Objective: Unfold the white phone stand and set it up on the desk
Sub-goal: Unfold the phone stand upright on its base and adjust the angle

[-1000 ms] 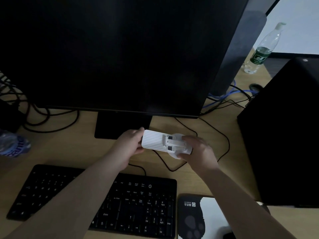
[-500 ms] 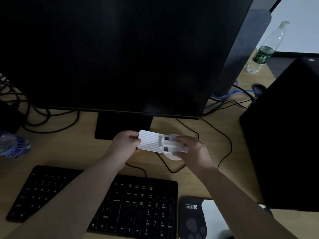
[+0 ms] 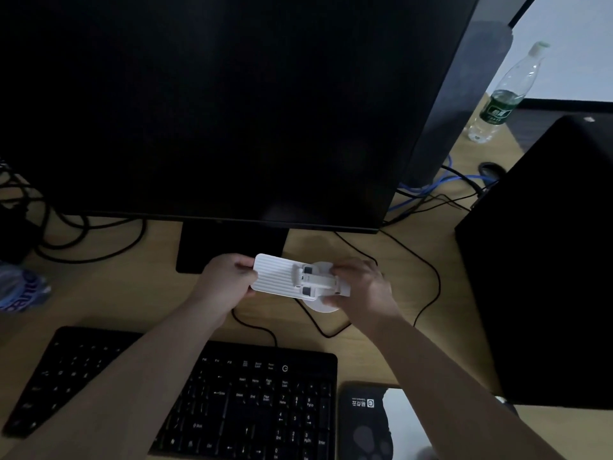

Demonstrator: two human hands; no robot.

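The white phone stand (image 3: 278, 277) is a ribbed flat plate with a hinged arm and a round base under its right part. I hold it above the wooden desk (image 3: 132, 293), in front of the monitor's foot. My left hand (image 3: 225, 280) grips the plate's left end. My right hand (image 3: 361, 287) holds the right end, fingers on the hinged arm and over part of the round base. The arm lies almost flat against the plate.
A big dark monitor (image 3: 215, 104) fills the back. A black keyboard (image 3: 199, 393) lies near me, a mouse pad (image 3: 365, 423) to its right. A black computer tower (image 3: 547, 260) stands at right. Cables (image 3: 424, 270) cross the desk. Bottles stand at far right (image 3: 504, 97) and far left (image 3: 20, 287).
The stand has shifted slightly up and left in my hands. My right fingers have moved onto the hinged arm.
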